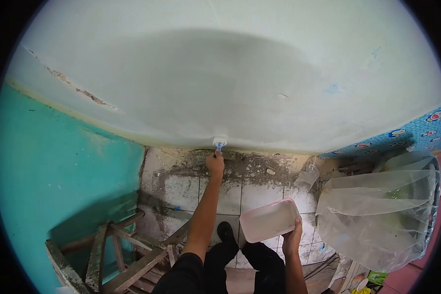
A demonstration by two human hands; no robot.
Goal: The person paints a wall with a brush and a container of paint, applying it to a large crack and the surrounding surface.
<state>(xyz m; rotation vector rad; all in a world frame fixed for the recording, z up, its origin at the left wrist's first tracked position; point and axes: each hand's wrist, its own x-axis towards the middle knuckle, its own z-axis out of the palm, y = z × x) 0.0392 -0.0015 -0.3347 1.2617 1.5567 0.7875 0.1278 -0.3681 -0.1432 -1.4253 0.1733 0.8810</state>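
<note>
My left hand [214,163] is stretched forward, its fingers closed round the blue handle of a paintbrush [219,141]. The white head of the brush lies against the lower part of the pale wall [181,98], just above the floor. In my right hand [292,236] is a shallow pinkish-rimmed tray [267,221] with whitish liquid in it. I grip that tray by its right edge, over the floor in front of my legs.
Left of me, a wooden frame [103,255] leans near the turquoise wall [73,161]. On the right stands a large container covered in clear plastic sheeting [372,210]. Dirt and rubble [269,164] lie along the wall's foot on the white tiles [183,191].
</note>
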